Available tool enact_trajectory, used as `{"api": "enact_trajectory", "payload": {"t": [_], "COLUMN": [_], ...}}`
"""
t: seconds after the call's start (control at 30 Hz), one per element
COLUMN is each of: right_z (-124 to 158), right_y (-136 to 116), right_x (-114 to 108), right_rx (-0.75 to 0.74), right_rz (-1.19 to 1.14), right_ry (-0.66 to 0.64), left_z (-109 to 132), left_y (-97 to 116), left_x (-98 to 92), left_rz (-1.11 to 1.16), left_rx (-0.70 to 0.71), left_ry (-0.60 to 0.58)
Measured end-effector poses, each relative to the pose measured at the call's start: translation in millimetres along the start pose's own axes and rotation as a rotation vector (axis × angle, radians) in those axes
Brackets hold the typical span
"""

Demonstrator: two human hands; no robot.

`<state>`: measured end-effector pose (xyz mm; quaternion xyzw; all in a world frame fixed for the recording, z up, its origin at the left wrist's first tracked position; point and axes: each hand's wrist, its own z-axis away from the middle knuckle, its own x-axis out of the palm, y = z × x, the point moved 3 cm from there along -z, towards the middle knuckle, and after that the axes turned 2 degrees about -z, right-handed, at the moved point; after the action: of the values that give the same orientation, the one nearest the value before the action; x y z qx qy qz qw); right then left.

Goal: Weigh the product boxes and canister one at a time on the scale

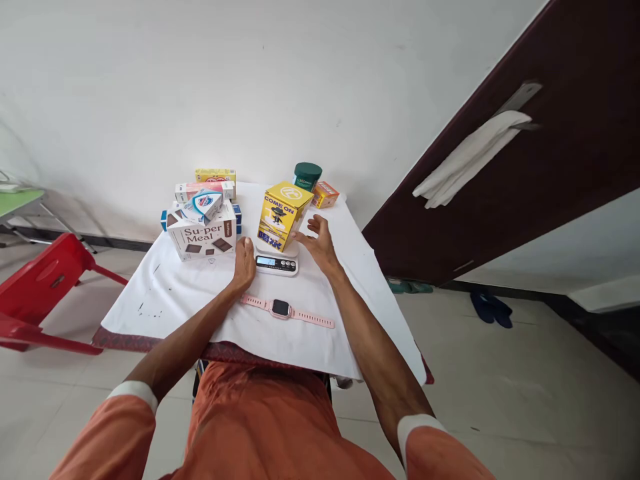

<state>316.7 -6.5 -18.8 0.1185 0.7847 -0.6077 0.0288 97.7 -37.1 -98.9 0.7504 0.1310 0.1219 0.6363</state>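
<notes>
A yellow box marked "COME ON" [280, 217] stands on the small white digital scale [293, 265], whose display is lit but too small to read surely. My left hand [245, 263] rests on the cloth at the scale's left side, fingers stretched forward and holding nothing. Right of the box is my right hand [320, 245], fingers apart, its thumb close to the box's lower right edge; whether it touches is unclear. Between my forearms, in front of the scale, lies a smartwatch with a pink strap [281, 308], spread out flat.
Several boxes, among them a "Su-per Meal" box [203, 239], are stacked at the table's left. A green tub [307, 177] and an orange box [325, 195] stand behind the yellow box. A white cloth [165, 293] covers the table. A red chair [47, 287] is at left.
</notes>
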Motion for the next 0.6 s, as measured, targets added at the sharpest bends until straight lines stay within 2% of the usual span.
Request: {"api": "enact_trajectory", "payload": {"t": [0.1, 0.3, 0.47, 0.6], "right_z": [-10.3, -18.0, -18.4, -30.9], "right_y": [-2.3, -9.6, -13.2, -14.0], "right_x": [16.3, 30.5, 27.5, 6.4], "right_rx": [0.018, -0.114, -0.106, -0.067], "right_rz": [0.029, 0.056, 0.094, 0.094], "right_ry": [-0.022, -0.061, 0.008, 0.130], "left_z": [-0.4, -0.6, -2.4, -1.4], "left_y": [-2.0, 2.3, 4.7, 5.3], "left_x": [-0.3, -0.7, 0.6, 0.6], "left_rz": [-0.017, -0.001, 0.028, 0.038], "left_rx": [-0.014, -0.055, -0.060, -0.077], "left_ry": [-0.027, -0.024, -0.022, -0.003]}}
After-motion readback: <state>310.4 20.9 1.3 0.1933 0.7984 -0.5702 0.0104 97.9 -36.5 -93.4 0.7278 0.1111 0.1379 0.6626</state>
